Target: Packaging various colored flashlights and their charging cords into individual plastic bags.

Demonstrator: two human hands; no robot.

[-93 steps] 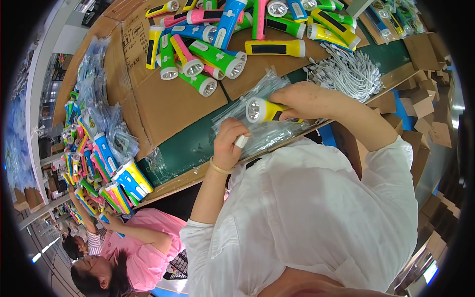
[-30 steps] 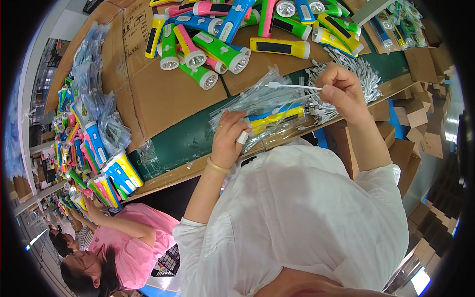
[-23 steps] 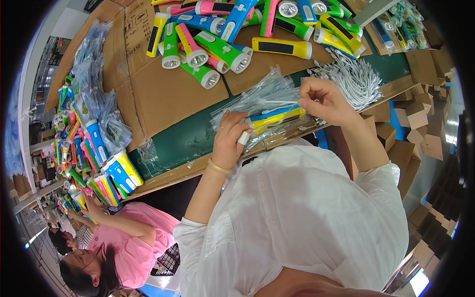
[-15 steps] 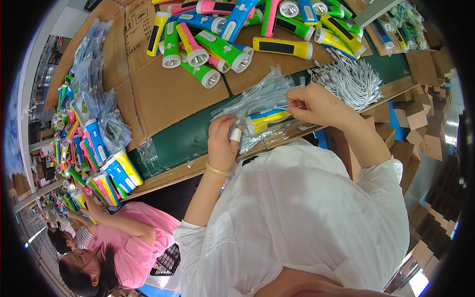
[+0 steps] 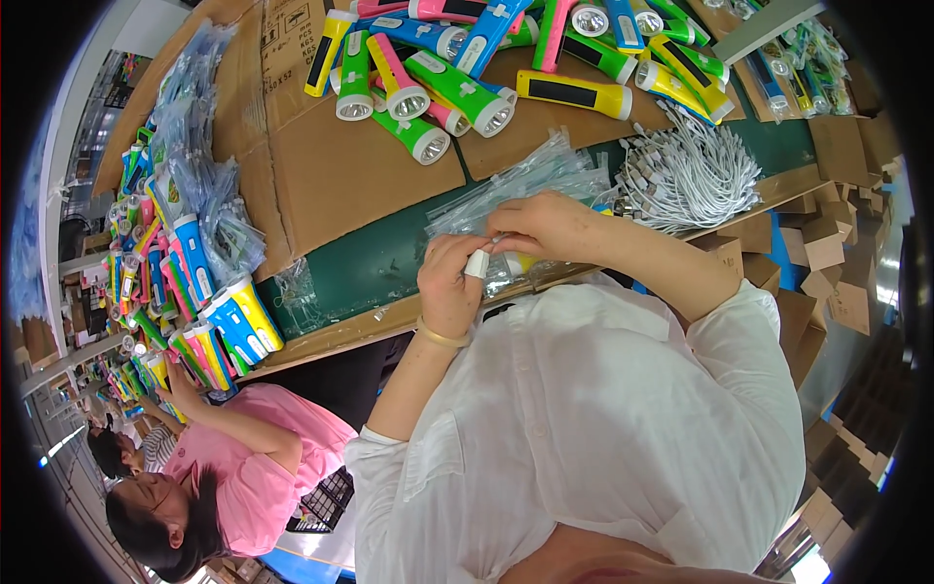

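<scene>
My left hand (image 5: pixel 452 284), with white tape round one finger and a band at the wrist, is closed at the edge of a clear plastic bag (image 5: pixel 501 276). Its fingertips meet those of my right hand (image 5: pixel 547 226), which pinches the same edge from the right. Inside the bag a yellow and blue flashlight (image 5: pixel 521 263) shows only in part, mostly covered by my right hand. Just beyond my hands lies a stack of flat clear bags (image 5: pixel 535 177). A bundle of white charging cables (image 5: pixel 689 175) sits right of them.
Many coloured flashlights (image 5: pixel 574 92) lie on cardboard (image 5: pixel 370 190) at the far side of the green table (image 5: pixel 360 268). Bagged flashlights (image 5: pixel 199 258) and more loose ones (image 5: pixel 233 326) are heaped at left. A co-worker in pink (image 5: pixel 253 457) sits there. Cardboard boxes (image 5: pixel 832 243) stand at right.
My right hand has moved left along the bag from the flashlight's far end until its fingers meet my left hand's. The flashlight is now more covered. The view has shifted slightly.
</scene>
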